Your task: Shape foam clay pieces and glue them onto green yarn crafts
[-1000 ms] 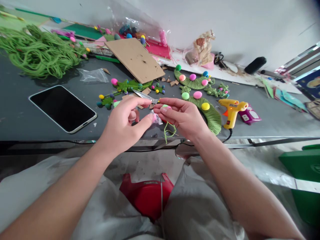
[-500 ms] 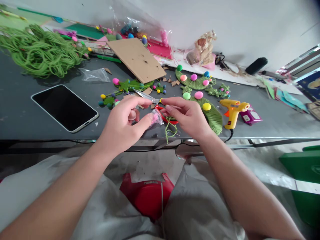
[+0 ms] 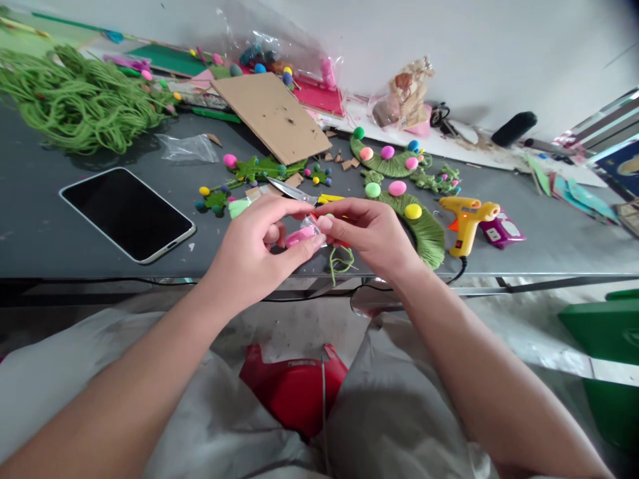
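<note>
A small clear plastic bag with something pink in it is between my two hands, just above the table's front part. My left hand is closed around its pink end, thumb in front. My right hand pinches the clear end between thumb and fingers; the fingertips of both hands nearly meet. Just behind them lie scissors with yellow and red handles, partly covered by my right hand. Under that hand a loose strand of green yarn curls on the table. A green yarn-wrapped ring with coloured pompoms lies beside my right hand.
A yellow glue gun stands at the right, its cord over the edge, beside a purple packet. On the left lie a phone and a heap of green yarn. Cardboard and a second pompom-trimmed piece lie behind.
The pink-filled bag has turned more upright in my left hand. My right hand has come down and left onto the bag's clear end, uncovering the scissors' yellow handle.
</note>
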### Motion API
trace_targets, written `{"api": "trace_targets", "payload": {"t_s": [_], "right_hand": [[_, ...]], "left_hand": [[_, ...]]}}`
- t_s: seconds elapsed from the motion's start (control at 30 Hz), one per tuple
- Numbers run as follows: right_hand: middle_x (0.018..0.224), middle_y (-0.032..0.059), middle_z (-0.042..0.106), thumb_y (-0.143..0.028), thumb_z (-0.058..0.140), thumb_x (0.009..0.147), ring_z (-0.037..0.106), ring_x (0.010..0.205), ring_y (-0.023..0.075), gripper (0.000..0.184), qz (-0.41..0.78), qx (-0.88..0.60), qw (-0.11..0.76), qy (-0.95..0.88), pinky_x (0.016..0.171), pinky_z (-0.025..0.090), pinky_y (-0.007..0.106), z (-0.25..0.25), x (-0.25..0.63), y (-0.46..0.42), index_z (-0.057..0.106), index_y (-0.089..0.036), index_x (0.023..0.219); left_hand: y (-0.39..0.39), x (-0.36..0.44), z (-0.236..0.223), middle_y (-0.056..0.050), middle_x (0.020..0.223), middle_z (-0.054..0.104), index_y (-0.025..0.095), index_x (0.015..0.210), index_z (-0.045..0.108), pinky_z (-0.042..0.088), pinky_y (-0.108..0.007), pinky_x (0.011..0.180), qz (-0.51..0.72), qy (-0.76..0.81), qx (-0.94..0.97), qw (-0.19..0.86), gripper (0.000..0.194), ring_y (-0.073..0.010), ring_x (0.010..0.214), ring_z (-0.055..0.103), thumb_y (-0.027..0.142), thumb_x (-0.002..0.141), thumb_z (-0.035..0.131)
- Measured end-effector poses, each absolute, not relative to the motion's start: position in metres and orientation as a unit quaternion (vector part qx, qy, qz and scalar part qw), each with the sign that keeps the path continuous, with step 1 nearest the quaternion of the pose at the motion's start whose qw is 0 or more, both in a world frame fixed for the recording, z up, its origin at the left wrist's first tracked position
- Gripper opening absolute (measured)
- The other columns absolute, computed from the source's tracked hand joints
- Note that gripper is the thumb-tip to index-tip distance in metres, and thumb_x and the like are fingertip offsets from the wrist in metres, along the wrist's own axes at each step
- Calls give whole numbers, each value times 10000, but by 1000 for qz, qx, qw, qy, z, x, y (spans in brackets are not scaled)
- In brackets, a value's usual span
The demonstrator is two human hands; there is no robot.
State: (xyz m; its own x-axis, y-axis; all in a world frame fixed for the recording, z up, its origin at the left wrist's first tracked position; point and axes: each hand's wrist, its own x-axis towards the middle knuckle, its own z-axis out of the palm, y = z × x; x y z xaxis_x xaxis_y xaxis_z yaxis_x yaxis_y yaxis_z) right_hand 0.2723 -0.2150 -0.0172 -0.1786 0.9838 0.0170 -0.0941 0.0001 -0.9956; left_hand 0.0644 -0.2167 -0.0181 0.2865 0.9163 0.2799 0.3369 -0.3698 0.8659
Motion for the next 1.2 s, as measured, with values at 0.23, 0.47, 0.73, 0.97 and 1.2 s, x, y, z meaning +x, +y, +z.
{"api": "trace_targets", "payload": {"t_s": [0.23,0.47,0.73,0.97,1.2], "right_hand": [[1002,4,819,-343,866,888,788,938,134,233,678,-376,437,-455,982,654,290,-16,271,-220,830,-225,1085],[886,0,807,-402,828,922,778,793,123,251,638,-387,429,-509,785,662,253,-17,272,-218,785,-203,1068],[972,24,760,-384,911,831,642,774,131,403,339,-443,463,-689,647,539,270,-19,263,-227,821,-234,1193],[888,20,744,-365,785,961,653,760,127,166,256,-433,486,-715,677,532,275,-19,259,-225,850,-216,995],[847,3,723,-307,781,954,615,696,111,118,199,-488,512,-678,645,515,270,-21,267,-220,824,-200,929]], "left_hand": [[-213,62,-25,-34,1065,715,322,1244,813,408,-327,616,449,394,750,284,333,-138,669,481,339,912,831],[-214,62,-22,-32,1081,738,340,1146,859,386,-330,628,456,391,743,296,208,-140,656,474,386,962,772],[-216,69,-11,3,619,636,234,862,841,257,-304,501,426,466,615,473,261,-130,530,434,483,919,786],[-214,67,-12,12,622,574,231,849,813,220,-292,495,416,471,610,482,308,-117,537,379,521,934,753],[-215,65,-18,-5,688,568,235,796,794,298,-289,551,434,432,567,551,307,-135,628,445,507,934,770]]}}
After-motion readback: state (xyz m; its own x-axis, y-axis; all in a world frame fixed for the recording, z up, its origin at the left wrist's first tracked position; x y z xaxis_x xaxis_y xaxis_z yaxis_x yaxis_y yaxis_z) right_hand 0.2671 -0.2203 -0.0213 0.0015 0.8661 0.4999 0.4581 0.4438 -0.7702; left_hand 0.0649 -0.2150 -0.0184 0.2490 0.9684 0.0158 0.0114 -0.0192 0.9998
